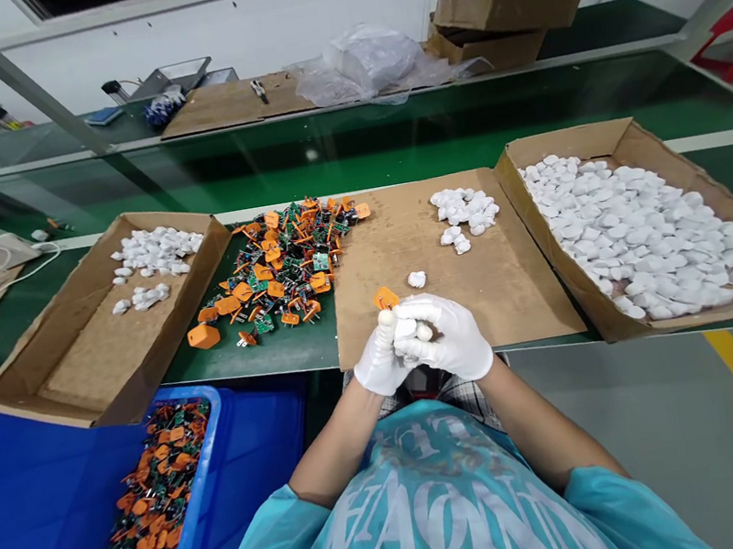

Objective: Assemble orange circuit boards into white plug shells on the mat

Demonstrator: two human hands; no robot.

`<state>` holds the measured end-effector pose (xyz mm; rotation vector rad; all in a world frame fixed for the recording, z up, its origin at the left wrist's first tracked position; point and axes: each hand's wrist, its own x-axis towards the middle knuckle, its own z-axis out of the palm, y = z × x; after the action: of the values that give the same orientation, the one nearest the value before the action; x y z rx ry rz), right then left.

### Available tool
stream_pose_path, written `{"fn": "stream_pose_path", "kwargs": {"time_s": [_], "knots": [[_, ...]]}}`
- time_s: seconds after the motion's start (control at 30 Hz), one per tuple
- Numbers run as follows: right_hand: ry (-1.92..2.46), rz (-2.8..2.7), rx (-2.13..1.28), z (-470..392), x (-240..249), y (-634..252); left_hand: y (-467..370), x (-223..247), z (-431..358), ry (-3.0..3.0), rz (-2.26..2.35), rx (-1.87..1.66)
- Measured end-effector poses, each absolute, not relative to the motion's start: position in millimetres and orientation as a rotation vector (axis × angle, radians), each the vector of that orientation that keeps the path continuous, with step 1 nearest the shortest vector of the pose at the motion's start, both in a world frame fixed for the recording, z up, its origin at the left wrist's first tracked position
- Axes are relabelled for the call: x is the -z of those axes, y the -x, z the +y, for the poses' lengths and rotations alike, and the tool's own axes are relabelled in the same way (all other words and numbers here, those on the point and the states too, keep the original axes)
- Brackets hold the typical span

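My left hand [380,360], in a white glove, is closed on an orange plug piece [385,297] that sticks up past its fingertips. Against it, my right hand [449,335], gloved as well, pinches a small white plastic shell [406,328]. Both hands meet over the front edge of the cardboard sheet [362,247], and fingers hide how the two parts touch. Just beyond them a single white shell [416,279] lies on the cardboard. Farther right sits a small pile of white shells [465,207]. To the left is a heap of orange plug pieces with green circuit boards [278,265].
A cardboard tray [69,373] with white pieces stands left, and a fuller cardboard tray [665,315] stands right. Below left is a blue bin [26,542] holding plug assemblies. Behind the bench are plastic bags [367,61] and stacked boxes [509,6].
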<state>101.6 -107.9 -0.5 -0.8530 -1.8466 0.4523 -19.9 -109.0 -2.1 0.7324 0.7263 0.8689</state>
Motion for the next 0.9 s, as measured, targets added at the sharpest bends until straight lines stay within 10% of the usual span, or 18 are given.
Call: {"fn": "stream_pose_path", "kwargs": {"time_s": [0.37,0.9], "knots": [[0.791,-1.332,-1.315,-111.6,-8.0,-91.5,15.2,8.0,-111.9,-0.762,0.651,-1.039],[0.943,-1.713,-0.226,-116.6,-8.0,-107.2,36.0,8.7,-108.0,-1.177,0.722,-1.189]]}}
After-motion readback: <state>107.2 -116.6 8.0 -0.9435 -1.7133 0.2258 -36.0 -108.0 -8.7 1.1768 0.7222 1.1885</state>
